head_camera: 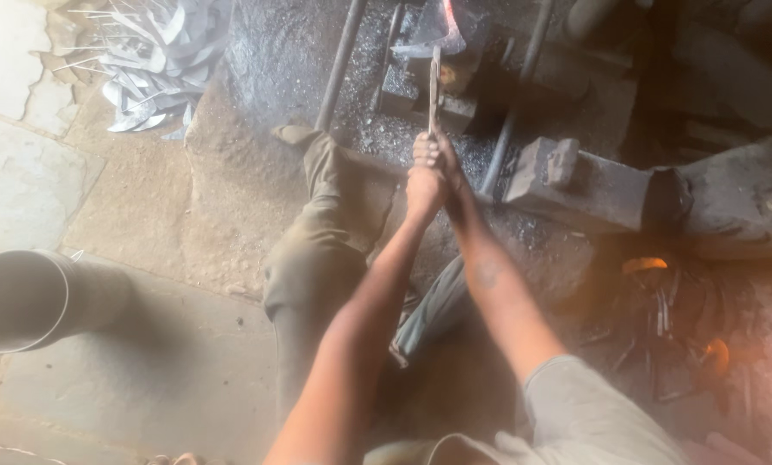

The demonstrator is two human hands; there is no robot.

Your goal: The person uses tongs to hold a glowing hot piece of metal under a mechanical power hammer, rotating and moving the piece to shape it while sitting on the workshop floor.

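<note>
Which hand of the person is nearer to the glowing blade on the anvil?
The right hand. It grips the tongs higher up, closer to the glowing blade. The left hand holds just behind it on the same tongs, so it is farther from the blade.

Blacksmith's workshop, floor-level: stone-slab floor [145, 379], dark iron anvil block [588, 185] at right, glowing coals [653, 267] near right, soot-black scale-strewn work area [274, 60] far centre, pile of cut metal blades [158, 60] far left, metal bucket [33, 297] near left.
</note>
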